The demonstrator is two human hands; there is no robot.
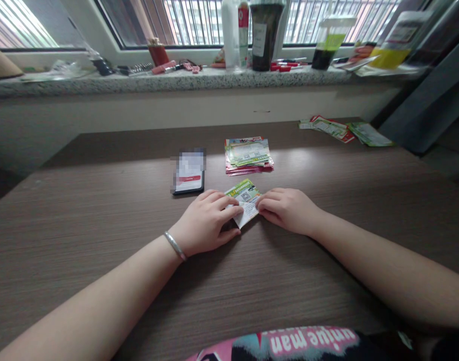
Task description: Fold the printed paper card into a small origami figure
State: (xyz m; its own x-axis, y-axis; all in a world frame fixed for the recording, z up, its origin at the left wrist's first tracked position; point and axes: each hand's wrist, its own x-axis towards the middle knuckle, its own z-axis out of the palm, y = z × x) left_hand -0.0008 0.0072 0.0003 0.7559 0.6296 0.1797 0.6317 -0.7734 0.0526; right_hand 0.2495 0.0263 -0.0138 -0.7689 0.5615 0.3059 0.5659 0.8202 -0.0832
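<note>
Between my hands on the brown table lies a green and white printed leaflet (248, 208), partly folded over, with a QR code on its green part. My left hand (214, 218), with a silver bracelet at the wrist, grips the leaflet's left side between fingers and thumb. At its right edge, my right hand (285, 209) pinches the paper with curled fingers. Just beyond sits a stack of similar printed leaflets (249, 154), red and green at the edges. A phone (189, 173) with its screen lit lies left of the stack.
More leaflets (334, 129) lie spread at the table's (82, 240) far right. Behind it, a granite windowsill (199, 81) carries a dark cup (265, 37), a white bottle (230, 35), a green-topped cup (329, 42) and small clutter. A dark grey object stands at the right.
</note>
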